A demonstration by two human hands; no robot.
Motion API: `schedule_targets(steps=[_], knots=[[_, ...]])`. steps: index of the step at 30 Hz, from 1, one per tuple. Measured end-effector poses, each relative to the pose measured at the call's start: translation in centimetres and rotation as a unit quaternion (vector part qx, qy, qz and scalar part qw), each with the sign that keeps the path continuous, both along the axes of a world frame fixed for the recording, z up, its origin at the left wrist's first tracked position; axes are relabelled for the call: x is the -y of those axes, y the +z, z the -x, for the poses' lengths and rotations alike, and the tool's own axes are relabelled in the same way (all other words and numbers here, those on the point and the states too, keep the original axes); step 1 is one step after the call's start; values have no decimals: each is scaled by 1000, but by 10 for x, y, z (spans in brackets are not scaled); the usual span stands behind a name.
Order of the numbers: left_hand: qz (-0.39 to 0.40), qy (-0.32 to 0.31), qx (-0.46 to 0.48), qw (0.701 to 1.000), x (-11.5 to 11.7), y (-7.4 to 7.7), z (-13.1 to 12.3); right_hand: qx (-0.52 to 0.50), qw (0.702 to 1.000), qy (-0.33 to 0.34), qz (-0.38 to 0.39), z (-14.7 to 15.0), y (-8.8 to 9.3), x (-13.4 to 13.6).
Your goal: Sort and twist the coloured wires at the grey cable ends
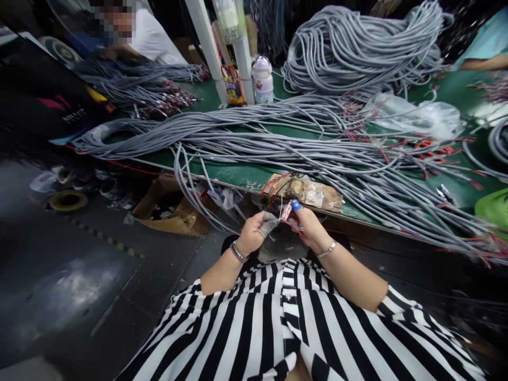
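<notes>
Close to the bench's front edge, my left hand pinches the end of a grey cable, with cloth-like covers on its fingertips. Thin red and blue wires fan out from that cable end toward the right. My right hand, with blue on the thumb tip, grips a small pale connector with dark marks. The two hands nearly meet, and the wires run between them. Whether any wire sits inside the connector is too small to tell. Just beyond lies a taped brown block on the bench edge.
Long grey cables with stripped coloured ends cover the green bench. Behind them are a large cable coil, a lilac bottle and a plastic bag. A cardboard box stands below. Another person sits across.
</notes>
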State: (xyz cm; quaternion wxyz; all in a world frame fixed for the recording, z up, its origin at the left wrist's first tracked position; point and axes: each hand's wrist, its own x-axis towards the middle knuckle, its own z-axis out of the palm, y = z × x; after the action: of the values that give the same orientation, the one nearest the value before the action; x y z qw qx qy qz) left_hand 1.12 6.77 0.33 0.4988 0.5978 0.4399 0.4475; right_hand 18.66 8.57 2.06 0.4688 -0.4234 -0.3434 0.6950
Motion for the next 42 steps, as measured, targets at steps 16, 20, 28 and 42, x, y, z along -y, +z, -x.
schedule_targets(steps=[16,20,28,42], knots=[[0,-43,-31,999,8,3,-5,-54,998,-15,21,3,-15,0],[14,-52,-8,998,18,1,1,-89,994,-16,54,-3,-22,4],[50,-27,16,998,60,-9,25,-45,993,-3,110,-16,-35,15],[-30,-43,-75,996,66,-2,31,-72,961,253,80,0,-20,40]])
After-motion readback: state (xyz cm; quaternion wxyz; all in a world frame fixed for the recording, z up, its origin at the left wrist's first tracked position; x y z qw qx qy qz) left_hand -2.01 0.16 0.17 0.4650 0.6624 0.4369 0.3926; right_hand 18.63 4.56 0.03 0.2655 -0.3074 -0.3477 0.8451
